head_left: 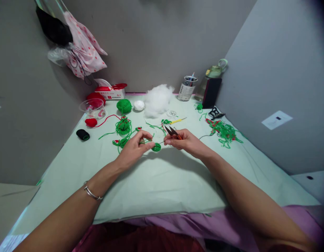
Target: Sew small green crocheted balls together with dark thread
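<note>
A small round green crocheted piece (156, 147) hangs at the fingertips of my left hand (137, 146), whose thumb and fingers pinch it at its edge. My right hand (181, 140) has small dark-bladed scissors (172, 132) tucked in it, blades pointing up and left. Thumb and forefinger of that hand also pinch a thin dark strand or needle (162, 142) that runs to the green piece; which of the two it is cannot be made out. Behind the hands lie a yellow-handled crochet hook (177, 121) and green yarn ends.
Green yarn ball (124, 106), white stuffing (158, 100) and a pen can (187, 89) stand at the back. Left are a clear tub (95, 110), red yarn (91, 122) and a black spool (83, 135). Right lie tangled green yarn (225, 133), a black clip (216, 113) and a phone (212, 92).
</note>
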`<state>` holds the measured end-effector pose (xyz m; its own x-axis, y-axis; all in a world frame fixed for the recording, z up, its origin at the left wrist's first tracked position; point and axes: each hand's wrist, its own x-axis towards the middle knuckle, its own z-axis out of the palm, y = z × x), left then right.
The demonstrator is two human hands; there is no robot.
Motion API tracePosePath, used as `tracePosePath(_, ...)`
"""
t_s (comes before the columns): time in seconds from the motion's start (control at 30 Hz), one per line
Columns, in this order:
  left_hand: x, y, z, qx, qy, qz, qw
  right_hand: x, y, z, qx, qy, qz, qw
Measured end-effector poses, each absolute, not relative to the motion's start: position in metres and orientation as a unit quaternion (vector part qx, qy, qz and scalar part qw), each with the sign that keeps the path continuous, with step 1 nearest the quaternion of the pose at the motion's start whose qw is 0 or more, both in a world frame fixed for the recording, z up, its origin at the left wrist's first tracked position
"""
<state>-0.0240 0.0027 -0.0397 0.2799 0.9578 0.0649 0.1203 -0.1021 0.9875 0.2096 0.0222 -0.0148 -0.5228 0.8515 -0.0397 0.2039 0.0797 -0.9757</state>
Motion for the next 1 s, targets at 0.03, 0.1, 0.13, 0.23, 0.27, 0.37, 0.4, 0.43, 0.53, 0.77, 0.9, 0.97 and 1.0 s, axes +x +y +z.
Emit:
tracePosePath(0.03,-0.0237,0.0017,-0.0405,0.643,0.437,0.38,0.502,0.2084,0.022,-0.0155,-0.391,-0.667,0.562,0.292)
tracePosePath(0.1,-0.0238,0.0005,-0.0416,0.677,0.414,0.332,0.51,0.2064,0.0218,-0.0168,-0.388,-0.659,0.575,0.291)
tracePosePath(0.13,-0.0241,0.0003,-0.0419,0.688,0.396,0.316,0.52,0.2056,0.0217,-0.0174,-0.384,-0.656,0.58,0.292)
tracePosePath(0.23,-0.0252,-0.0001,-0.0412,0.688,0.359,0.295,0.558,0.2046,0.0213,-0.0187,-0.375,-0.648,0.59,0.302)
tracePosePath(0.27,-0.0256,-0.0001,-0.0405,0.678,0.352,0.293,0.575,0.2046,0.0214,-0.0191,-0.374,-0.644,0.592,0.307)
tracePosePath(0.37,-0.027,0.0003,-0.0375,0.641,0.349,0.279,0.624,0.2053,0.0224,-0.0198,-0.375,-0.631,0.596,0.327)
tracePosePath(0.4,-0.0275,0.0007,-0.0367,0.633,0.356,0.279,0.628,0.2057,0.023,-0.0199,-0.376,-0.626,0.595,0.336)
tracePosePath(0.43,-0.028,0.0013,-0.036,0.626,0.365,0.286,0.627,0.2063,0.0237,-0.0198,-0.378,-0.622,0.593,0.345)
tracePosePath(0.53,-0.0293,0.0027,-0.0354,0.589,0.386,0.319,0.634,0.2078,0.0252,-0.0189,-0.386,-0.614,0.584,0.365)
tracePosePath(0.77,-0.0305,0.0014,-0.0361,0.491,0.316,0.322,0.745,0.2089,0.0239,-0.0168,-0.382,-0.619,0.582,0.363)
tracePosePath(0.9,-0.0311,0.0022,-0.0367,0.471,0.289,0.335,0.763,0.2097,0.0243,-0.0182,-0.379,-0.618,0.584,0.364)
tracePosePath(0.97,-0.0303,0.0025,-0.0379,0.47,0.286,0.341,0.762,0.2101,0.0246,-0.0189,-0.378,-0.622,0.582,0.363)
tracePosePath(1.0,-0.0295,0.0025,-0.0387,0.472,0.288,0.343,0.759,0.2102,0.0247,-0.0192,-0.377,-0.625,0.58,0.362)
